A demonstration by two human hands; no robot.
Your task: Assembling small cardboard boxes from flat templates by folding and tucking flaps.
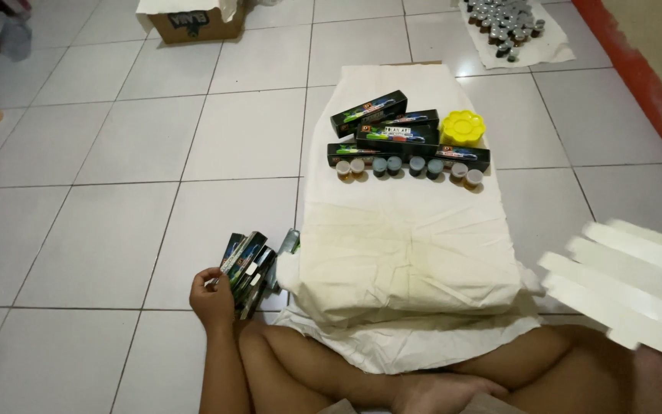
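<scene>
Your left hand (pixel 210 297) clasps a fanned stack of flat dark cartons (pixel 247 263); your right hand is out of view. White tiled floor (pixel 101 222) all round.

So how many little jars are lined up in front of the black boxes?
8. The jars stand in one row on the white cloth, along the front of the black boxes. More could be hidden behind the boxes.

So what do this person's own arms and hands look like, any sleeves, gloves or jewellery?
Only the left hand and its forearm show: bare, with no sleeve, glove, ring or watch visible. The fingers are uncovered. The right hand is out of view.
</scene>
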